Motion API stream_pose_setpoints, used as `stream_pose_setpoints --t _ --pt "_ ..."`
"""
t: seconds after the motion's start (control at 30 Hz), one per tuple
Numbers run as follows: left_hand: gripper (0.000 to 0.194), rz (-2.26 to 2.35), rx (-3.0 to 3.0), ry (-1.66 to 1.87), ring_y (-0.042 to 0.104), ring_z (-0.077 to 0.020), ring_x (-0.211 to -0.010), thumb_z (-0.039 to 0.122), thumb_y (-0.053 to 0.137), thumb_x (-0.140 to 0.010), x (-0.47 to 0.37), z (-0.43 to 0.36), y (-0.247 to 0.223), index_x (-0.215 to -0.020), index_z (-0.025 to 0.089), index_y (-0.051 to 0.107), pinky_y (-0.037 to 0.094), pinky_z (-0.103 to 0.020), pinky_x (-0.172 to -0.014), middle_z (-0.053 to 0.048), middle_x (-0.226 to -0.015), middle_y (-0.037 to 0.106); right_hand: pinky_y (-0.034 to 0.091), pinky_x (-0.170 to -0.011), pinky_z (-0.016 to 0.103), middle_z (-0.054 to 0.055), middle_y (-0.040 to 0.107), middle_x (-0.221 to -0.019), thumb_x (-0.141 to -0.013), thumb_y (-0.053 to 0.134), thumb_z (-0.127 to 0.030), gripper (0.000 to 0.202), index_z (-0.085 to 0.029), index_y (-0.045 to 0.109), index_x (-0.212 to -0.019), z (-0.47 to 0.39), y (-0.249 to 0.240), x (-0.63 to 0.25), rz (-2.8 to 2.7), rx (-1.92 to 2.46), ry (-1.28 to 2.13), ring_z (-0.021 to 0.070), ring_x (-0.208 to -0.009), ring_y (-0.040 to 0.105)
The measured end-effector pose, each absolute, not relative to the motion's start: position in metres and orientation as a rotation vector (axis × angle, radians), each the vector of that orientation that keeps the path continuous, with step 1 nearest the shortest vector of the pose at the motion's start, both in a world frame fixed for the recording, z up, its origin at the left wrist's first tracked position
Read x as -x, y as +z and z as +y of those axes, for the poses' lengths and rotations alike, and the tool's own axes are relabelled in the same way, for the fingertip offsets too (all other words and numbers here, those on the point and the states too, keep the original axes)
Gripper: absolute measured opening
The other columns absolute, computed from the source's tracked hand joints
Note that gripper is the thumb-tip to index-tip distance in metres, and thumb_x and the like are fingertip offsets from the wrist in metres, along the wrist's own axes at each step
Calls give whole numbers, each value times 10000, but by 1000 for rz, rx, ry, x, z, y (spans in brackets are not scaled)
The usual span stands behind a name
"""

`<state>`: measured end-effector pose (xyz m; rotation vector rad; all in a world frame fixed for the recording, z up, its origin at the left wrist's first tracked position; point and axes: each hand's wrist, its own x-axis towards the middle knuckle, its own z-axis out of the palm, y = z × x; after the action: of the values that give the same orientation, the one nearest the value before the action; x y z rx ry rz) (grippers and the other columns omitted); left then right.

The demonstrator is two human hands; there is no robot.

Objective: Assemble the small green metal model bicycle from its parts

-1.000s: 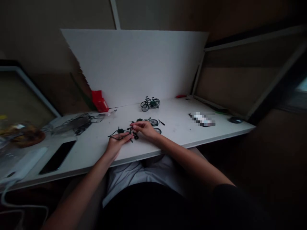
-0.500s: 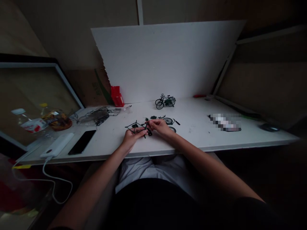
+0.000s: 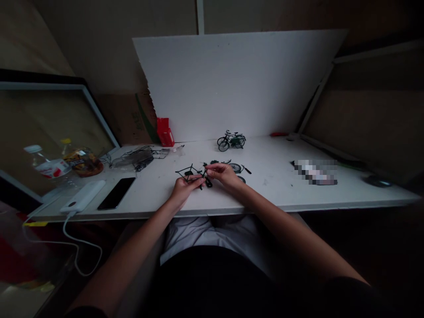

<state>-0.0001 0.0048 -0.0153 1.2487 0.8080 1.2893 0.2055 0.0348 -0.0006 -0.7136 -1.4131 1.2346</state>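
Note:
My left hand [image 3: 185, 189] is closed around a small dark model bicycle frame [image 3: 186, 170], held just above the table near its front edge. Thumb and fingertips of my right hand [image 3: 222, 174] pinch together at the frame's right end; whatever small part sits between them is too small to name. Behind and beside my right hand lie loose dark bicycle parts, among them a spoked wheel [image 3: 236, 168] and a second wheel [image 3: 242, 179], partly hidden. A short dark tool [image 3: 247, 169], perhaps a screwdriver, rests to their right. Farther back stands an assembled model bicycle [image 3: 231, 141].
Left on the white table [image 3: 265, 194] are a phone [image 3: 116, 193], a white power strip [image 3: 84, 196], bottles [image 3: 53, 168] and wire parts in plastic [image 3: 139, 158]. A red box [image 3: 164, 132] stands at the back. A blurred-out item [image 3: 314, 172] and dark mouse-like object [image 3: 377, 181] lie right.
The view has shifted slightly, so the table things appear a little farther right. Both hands keep their hold at the bicycle frame with only tiny finger movement.

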Motion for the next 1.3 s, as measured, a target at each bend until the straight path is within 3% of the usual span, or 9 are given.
stream_pose_setpoints --t 0.23,0.47,0.8,1.07,1.3 --pt "424 834 -1235 1336 693 -176 -719 449 951 -684 0 6 -17 -914 122 811 519 -293 -719 -76 -774 779 529 -714 304 41 772 -837 -701 923 -444 361 -198 841 -953 31 3 -203 -1454 784 1214 157 -721 650" --pt "359 788 -1276 1309 690 -179 -749 428 927 -725 1 7 -17 -884 132 802 520 -289 -730 -73 -787 772 532 -694 307 53 777 -862 -731 898 -461 407 -184 828 -1021 24 12 -200 -1502 784 1211 155 -696 652" --pt "282 782 -1308 1269 693 -187 -771 384 911 -738 0 4 -12 -822 142 792 525 -301 -764 -75 -803 771 475 -603 287 18 700 -753 -834 772 -416 276 -174 757 -967 17 16 -198 -1652 775 1104 136 -597 587" --pt "431 790 -1197 1299 712 -183 -772 428 953 -686 0 4 -14 -932 117 785 534 -317 -824 -79 -803 775 395 -507 280 -36 562 -620 -957 588 -643 420 -232 649 -1018 27 0 -195 -1570 884 1127 144 -510 514" --pt "403 755 -1223 1303 705 -172 -773 432 942 -702 0 7 -16 -915 124 793 534 -302 -812 -78 -825 777 400 -550 280 6 616 -662 -948 656 -592 425 -179 736 -884 17 13 -198 -1768 836 954 141 -561 523"
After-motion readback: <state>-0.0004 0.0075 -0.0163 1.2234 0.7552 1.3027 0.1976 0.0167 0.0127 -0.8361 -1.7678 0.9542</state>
